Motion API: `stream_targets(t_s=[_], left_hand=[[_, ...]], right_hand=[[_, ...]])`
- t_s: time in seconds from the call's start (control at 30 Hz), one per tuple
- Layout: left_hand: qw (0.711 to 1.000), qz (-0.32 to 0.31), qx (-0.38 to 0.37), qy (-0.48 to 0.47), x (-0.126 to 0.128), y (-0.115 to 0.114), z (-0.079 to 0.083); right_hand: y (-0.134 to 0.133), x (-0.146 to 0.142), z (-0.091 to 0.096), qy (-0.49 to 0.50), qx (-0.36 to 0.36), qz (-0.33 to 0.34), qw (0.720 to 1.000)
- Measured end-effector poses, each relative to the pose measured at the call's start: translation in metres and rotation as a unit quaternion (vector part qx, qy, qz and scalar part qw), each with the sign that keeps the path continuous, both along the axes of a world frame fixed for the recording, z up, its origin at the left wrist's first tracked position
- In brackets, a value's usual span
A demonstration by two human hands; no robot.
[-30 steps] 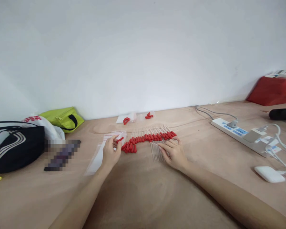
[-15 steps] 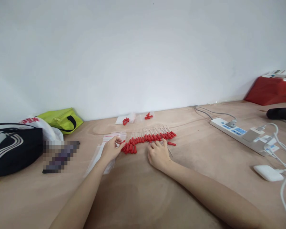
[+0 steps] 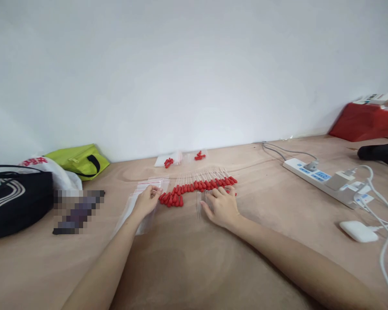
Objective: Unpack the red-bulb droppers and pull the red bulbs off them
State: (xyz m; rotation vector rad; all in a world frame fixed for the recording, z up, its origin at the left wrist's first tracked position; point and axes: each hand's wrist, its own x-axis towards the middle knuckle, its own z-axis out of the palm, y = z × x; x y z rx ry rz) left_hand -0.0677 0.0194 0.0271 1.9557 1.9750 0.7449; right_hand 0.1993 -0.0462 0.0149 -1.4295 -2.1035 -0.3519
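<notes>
A row of clear glass droppers with red rubber bulbs lies across the wooden table. A loose heap of red bulbs sits at its left end. My left hand rests curled on a stack of clear zip bags, fingertips beside the heap; whether it holds a bulb is hidden. My right hand lies flat, fingers spread, on a few bare glass tubes just below the row.
Two small bags with red bulbs lie by the wall. A green bag, a white bag and a black bag stand at left. At right are a power strip with cables, a white charger and a red box.
My left hand lowered the red bulb it held up and settled onto the zip bags. My right hand shifted left, then spread flat over the glass tubes.
</notes>
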Motion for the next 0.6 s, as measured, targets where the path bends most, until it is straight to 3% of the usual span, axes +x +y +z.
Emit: stream_targets(t_s=[0.23,0.4,0.6], left_hand=[[0.997,0.010,0.021,0.076,0.003,-0.002,0.012],[0.989,-0.023,0.032,0.139,0.031,0.003,0.020],[0.972,0.062,-0.117,0.193,0.058,0.021,0.029]], right_hand=[[0.002,0.063,-0.013,0.022,0.056,-0.042,0.997],[0.004,0.074,-0.016,0.052,0.056,-0.056,0.996],[0.006,0.071,-0.018,0.050,0.063,-0.042,0.996]])
